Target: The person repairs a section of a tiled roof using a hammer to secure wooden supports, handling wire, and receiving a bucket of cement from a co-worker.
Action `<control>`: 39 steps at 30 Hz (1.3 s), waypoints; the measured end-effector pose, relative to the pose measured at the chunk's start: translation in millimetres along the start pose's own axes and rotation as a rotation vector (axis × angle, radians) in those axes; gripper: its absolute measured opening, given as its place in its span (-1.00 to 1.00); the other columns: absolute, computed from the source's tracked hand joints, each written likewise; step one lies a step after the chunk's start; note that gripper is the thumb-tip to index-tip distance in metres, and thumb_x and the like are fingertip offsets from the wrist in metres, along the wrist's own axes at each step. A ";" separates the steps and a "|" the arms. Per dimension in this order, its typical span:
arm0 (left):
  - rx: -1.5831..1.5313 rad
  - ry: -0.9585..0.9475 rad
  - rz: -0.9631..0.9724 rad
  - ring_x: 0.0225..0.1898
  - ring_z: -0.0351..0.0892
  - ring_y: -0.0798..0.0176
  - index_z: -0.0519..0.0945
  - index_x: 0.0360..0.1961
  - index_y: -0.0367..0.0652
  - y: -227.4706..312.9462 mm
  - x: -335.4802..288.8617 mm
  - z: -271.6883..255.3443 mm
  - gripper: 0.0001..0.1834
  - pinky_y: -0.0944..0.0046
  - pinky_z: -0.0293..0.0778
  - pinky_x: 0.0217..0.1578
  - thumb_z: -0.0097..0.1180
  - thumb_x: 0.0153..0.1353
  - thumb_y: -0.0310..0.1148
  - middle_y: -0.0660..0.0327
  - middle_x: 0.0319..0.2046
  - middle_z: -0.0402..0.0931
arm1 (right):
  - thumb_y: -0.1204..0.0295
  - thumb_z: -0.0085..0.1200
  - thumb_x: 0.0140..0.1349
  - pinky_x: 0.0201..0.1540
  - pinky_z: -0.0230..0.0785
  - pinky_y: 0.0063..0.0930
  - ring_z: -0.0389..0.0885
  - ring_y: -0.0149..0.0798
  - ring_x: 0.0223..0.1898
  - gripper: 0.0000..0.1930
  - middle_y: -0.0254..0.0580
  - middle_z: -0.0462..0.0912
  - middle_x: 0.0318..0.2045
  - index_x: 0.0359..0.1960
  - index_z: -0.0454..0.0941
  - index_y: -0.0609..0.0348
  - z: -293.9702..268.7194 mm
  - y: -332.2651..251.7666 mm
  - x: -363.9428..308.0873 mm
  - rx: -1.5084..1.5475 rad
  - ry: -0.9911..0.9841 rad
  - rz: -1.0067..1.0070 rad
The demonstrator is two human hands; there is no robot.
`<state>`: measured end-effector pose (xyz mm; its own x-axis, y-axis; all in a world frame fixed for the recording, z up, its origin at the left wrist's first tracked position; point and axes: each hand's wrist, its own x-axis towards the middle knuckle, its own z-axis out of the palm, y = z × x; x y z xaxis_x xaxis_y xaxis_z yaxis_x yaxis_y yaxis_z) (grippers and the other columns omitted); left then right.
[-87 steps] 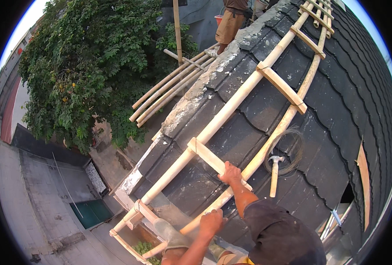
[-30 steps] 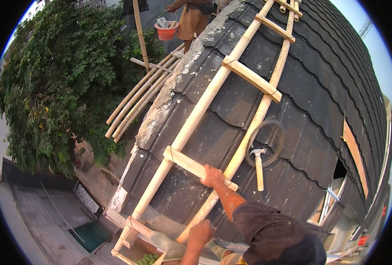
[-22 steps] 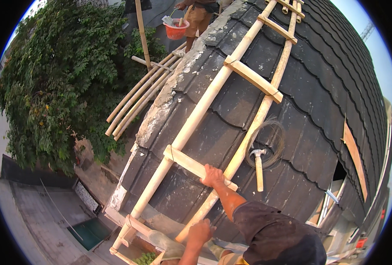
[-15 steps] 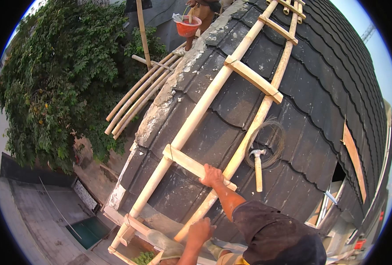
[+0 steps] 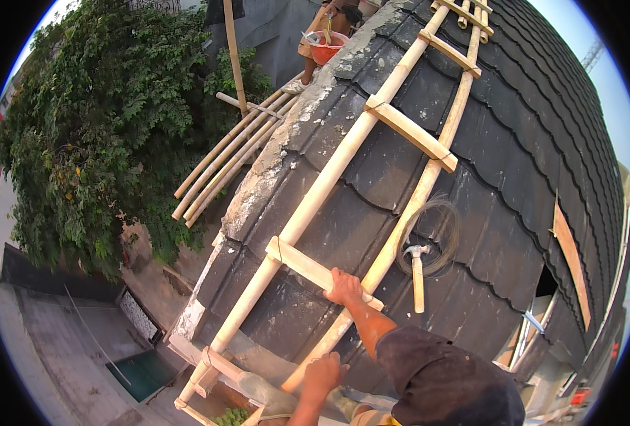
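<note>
My right hand (image 5: 344, 287) is closed over a wooden rung (image 5: 302, 264) of a bamboo ladder (image 5: 327, 177) lying up the dark tiled roof. Lower down, my left hand (image 5: 326, 373) is curled into a fist near the ladder's right rail; whatever it may hold is hidden. Right of the ladder, a claw hammer (image 5: 418, 284) with a pale wooden handle rests on the tiles. Its head lies within a loose coil of thin wire (image 5: 454, 234).
Beyond the rough mortar roof edge (image 5: 258, 184), several bamboo poles (image 5: 233, 160) jut out by a leafy tree (image 5: 102, 135). A co-worker's hand (image 5: 334, 10) is above a red bucket (image 5: 327, 51). At right, a wood strip (image 5: 570, 259) lies near a roof opening (image 5: 546, 281). Ground shows far below left.
The co-worker's red bucket has shifted right and lower, to beside the roof edge. My view has tilted slightly. My right hand stays on the rung, and my left hand remains a fist.
</note>
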<state>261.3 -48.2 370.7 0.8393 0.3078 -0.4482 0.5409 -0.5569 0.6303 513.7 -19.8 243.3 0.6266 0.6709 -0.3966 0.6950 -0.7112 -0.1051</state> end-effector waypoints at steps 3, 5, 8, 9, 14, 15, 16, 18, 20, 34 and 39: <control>0.002 0.001 0.003 -0.31 0.68 -0.14 0.53 -0.26 -0.20 -2.2 -3.5 1.8 -0.55 -0.05 0.58 -0.29 0.25 0.15 0.01 -0.04 -0.33 0.62 | -0.04 0.35 -0.02 0.06 0.45 -0.13 0.63 0.03 0.01 -0.32 0.03 0.65 -0.07 0.02 0.37 0.10 1.2 -2.4 -4.8 -0.004 0.014 -0.012; -0.001 0.022 0.018 -0.32 0.68 -0.14 0.53 -0.26 -0.20 -3.2 -4.4 0.7 -0.55 -0.05 0.58 -0.30 0.26 0.15 0.00 -0.04 -0.33 0.62 | -0.06 0.31 0.03 0.10 0.44 -0.18 0.61 0.00 0.05 -0.33 0.00 0.63 -0.05 0.02 0.35 0.08 -1.9 -5.1 -3.8 -0.021 -0.020 -0.002; -0.007 0.023 0.018 -0.33 0.68 -0.15 0.53 -0.27 -0.20 -1.5 -4.8 0.4 -0.56 -0.05 0.58 -0.29 0.26 0.15 -0.01 -0.04 -0.34 0.62 | -0.07 0.30 0.05 0.13 0.43 -0.20 0.60 -0.02 0.07 -0.34 -0.01 0.62 -0.04 0.02 0.34 0.08 -5.5 -5.0 -5.2 -0.027 -0.043 0.011; -0.006 0.014 0.015 -0.33 0.67 -0.15 0.53 -0.27 -0.20 -0.7 -5.5 -0.6 -0.57 -0.06 0.58 -0.29 0.26 0.15 -0.01 -0.04 -0.34 0.62 | -0.07 0.30 0.05 0.13 0.43 -0.20 0.60 -0.02 0.08 -0.34 -0.02 0.62 -0.04 0.02 0.34 0.08 -5.4 -4.9 -7.0 -0.023 -0.048 0.019; -0.017 0.035 0.007 -0.31 0.68 -0.15 0.53 -0.27 -0.20 -0.4 -5.4 -7.8 -0.58 -0.05 0.57 -0.27 0.27 0.15 -0.04 -0.05 -0.33 0.61 | -0.01 0.35 -0.01 0.09 0.43 -0.15 0.61 -0.01 0.05 -0.34 -0.01 0.63 -0.05 0.01 0.38 0.09 -3.3 -7.4 -0.9 0.007 -0.005 -0.001; -0.020 0.029 0.008 -0.31 0.68 -0.14 0.53 -0.26 -0.21 0.1 -6.3 -6.4 -0.58 -0.05 0.57 -0.27 0.28 0.15 -0.05 -0.05 -0.33 0.61 | 0.00 0.35 -0.01 0.09 0.43 -0.15 0.61 -0.01 0.06 -0.35 -0.02 0.63 -0.05 0.01 0.38 0.09 -4.1 -6.5 -3.3 0.009 -0.008 0.010; -0.027 0.033 -0.001 -0.30 0.68 -0.14 0.53 -0.26 -0.22 0.3 -7.6 -7.7 -0.59 -0.05 0.57 -0.27 0.28 0.14 -0.06 -0.06 -0.31 0.61 | 0.02 0.36 -0.02 0.09 0.43 -0.15 0.61 0.01 0.04 -0.36 0.00 0.63 -0.06 -0.01 0.38 0.10 -1.5 -7.7 -3.1 0.029 -0.003 0.005; -0.084 0.031 -0.015 -0.28 0.67 -0.16 0.53 -0.27 -0.23 2.5 -7.7 -7.5 -0.63 -0.07 0.56 -0.25 0.29 0.15 -0.12 -0.06 -0.30 0.61 | 0.02 0.36 -0.02 0.06 0.44 -0.13 0.62 0.06 0.01 -0.37 0.03 0.64 -0.10 -0.03 0.37 0.12 4.3 -1.9 -2.7 0.063 0.022 -0.035; -0.071 -0.009 -0.016 -0.26 0.67 -0.16 0.53 -0.27 -0.23 6.6 -5.9 -3.2 -0.64 -0.06 0.56 -0.24 0.30 0.14 -0.15 -0.05 -0.30 0.61 | -0.07 0.32 0.04 0.10 0.46 -0.22 0.60 -0.05 0.07 -0.31 -0.05 0.61 -0.01 0.04 0.32 0.09 0.6 6.2 -5.6 -0.011 -0.060 0.005; -0.027 -0.011 -0.060 -0.23 0.66 -0.10 0.53 -0.20 -0.24 12.0 -10.4 -8.4 -0.63 -0.05 0.54 -0.20 0.28 0.16 -0.16 0.00 -0.28 0.60 | 0.04 0.41 -0.07 -0.05 0.50 -0.10 0.66 0.05 -0.07 -0.36 0.00 0.66 -0.14 -0.08 0.34 0.09 6.4 3.9 -0.1 -0.016 0.082 -0.022; -0.005 0.026 -0.079 -0.23 0.67 -0.04 0.57 -0.19 -0.21 9.9 -14.1 -5.5 -0.64 -0.02 0.53 -0.22 0.29 0.15 -0.15 0.04 -0.27 0.60 | 0.01 0.39 -0.05 -0.06 0.51 -0.13 0.67 0.03 -0.10 -0.37 0.01 0.65 -0.17 -0.10 0.36 0.10 8.4 -10.8 3.0 -0.050 0.060 -0.034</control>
<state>255.2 -53.8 386.7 0.7952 0.3707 -0.4799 0.6056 -0.5263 0.5969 505.1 -11.9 235.6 0.6215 0.7069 -0.3377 0.7319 -0.6777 -0.0714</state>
